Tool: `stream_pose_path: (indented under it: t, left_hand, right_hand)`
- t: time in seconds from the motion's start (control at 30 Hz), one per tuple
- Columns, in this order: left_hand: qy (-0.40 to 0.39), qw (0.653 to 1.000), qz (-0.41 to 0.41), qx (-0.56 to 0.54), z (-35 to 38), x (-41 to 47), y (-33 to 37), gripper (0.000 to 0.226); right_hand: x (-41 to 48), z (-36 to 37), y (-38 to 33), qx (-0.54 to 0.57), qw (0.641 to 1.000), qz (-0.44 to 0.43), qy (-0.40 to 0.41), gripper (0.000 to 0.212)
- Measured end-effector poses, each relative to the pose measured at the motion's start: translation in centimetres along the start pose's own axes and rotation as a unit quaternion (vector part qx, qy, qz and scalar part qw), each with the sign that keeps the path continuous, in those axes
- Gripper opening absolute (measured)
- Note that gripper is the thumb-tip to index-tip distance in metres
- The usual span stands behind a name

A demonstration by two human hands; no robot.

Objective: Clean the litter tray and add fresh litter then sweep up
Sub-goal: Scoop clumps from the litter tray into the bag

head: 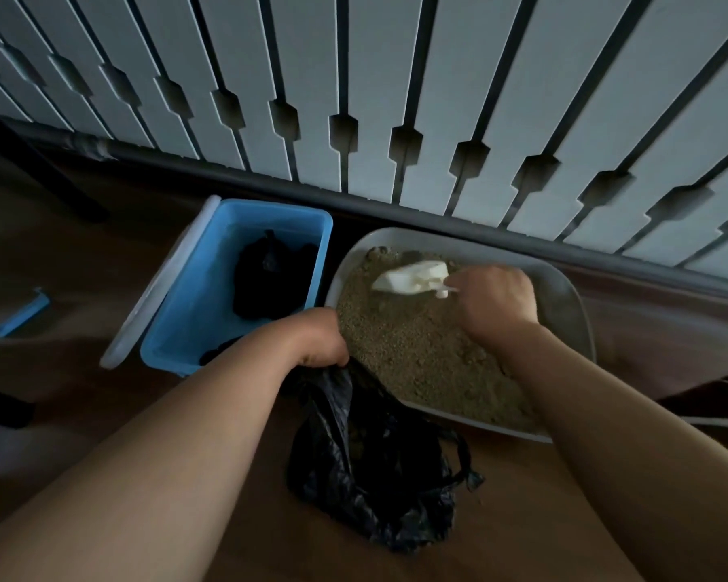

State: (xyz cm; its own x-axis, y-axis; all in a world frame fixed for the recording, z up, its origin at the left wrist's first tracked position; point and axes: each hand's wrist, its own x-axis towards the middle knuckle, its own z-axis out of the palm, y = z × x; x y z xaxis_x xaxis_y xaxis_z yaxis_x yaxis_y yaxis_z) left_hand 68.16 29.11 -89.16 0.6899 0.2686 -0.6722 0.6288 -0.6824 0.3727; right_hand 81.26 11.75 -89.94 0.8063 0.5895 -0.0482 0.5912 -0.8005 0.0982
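Litter tray (572, 304) lies on the floor against the slatted wall. We see the right hand (494, 302) gripping a white scoop (412, 277) over its litter (417, 350); the left hand (316, 338) clutches a black bag (375, 464) at its near-left corner.

- The litter tray (572, 306) is pale grey.
- The litter (417, 350) is sandy brown with a fine, grainy speckle.
- The scoop (412, 277) is creamy white.
- The plastic bag (375, 455) is glossy black, with faint grey highlights along its creases.
- The storage box (181, 325) is light blue, and its lid (158, 287) is a translucent white.
- The bundle (265, 283) inside the box is black.
- The slatted panel (354, 77) is pale blue-grey, with dark gaps and a repeating row of notches.
- The floor (80, 262) is warm brown.
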Motion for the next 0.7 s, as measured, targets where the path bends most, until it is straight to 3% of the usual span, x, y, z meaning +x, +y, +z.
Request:
stream_pose_path:
  t: [0.23, 0.43, 0.7]
  left_hand:
    - [-0.001, 1.0, -0.015, -0.002, 0.0, 0.4, -0.3, 0.04]
    - [0.002, 1.0, -0.007, -0.013, -0.1, 0.4, -0.3, 0.035]
    - [0.003, 1.0, -0.001, -0.008, -0.2, -0.3, 0.1, 0.03]
  right_hand:
    - [1.7, 1.1, -3.3, 0.037, 0.997, 0.055, -0.037, 0.034]
    - [2.1, 2.0, -5.4, 0.039, 0.997, 0.025, -0.064, 0.037]
    - [0.5, 0.3, -1.6, 0.048, 0.998, 0.011, -0.033, 0.03]
